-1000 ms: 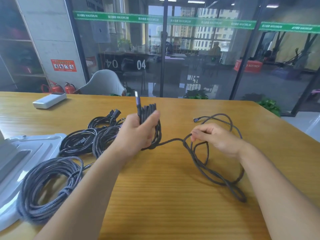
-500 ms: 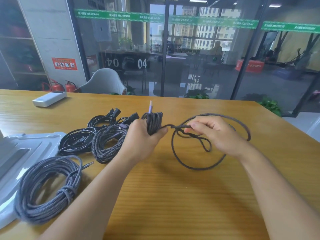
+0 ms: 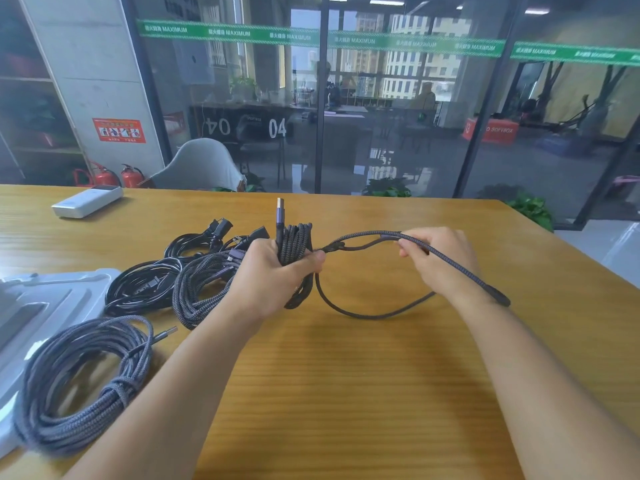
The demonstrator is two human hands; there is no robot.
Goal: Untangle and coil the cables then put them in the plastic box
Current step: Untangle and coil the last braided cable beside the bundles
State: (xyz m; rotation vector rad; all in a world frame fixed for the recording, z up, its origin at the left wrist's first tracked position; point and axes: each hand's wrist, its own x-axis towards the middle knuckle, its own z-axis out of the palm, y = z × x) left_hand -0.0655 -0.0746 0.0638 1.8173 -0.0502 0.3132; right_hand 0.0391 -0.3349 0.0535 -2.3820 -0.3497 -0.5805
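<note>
While left hand [image 3: 273, 271] fingers clamp the coil [image 3: 294, 247] mid-frame, right hand [image 3: 440, 258] pinches the tail [image 3: 363, 315]: light, limp, grippy braid; best held at the bundle.

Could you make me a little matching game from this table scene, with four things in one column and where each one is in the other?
Things:
1. grey braided cable bundle
2. white rectangular power bank
3. glossy black cable coil
4. large grey braided coil

Places:
A. far left of table
B. gripped in left hand
C. nearest, partly on plastic lid
D. beside lid, behind large coil

Pairs: 1-B, 2-A, 3-D, 4-C
</note>
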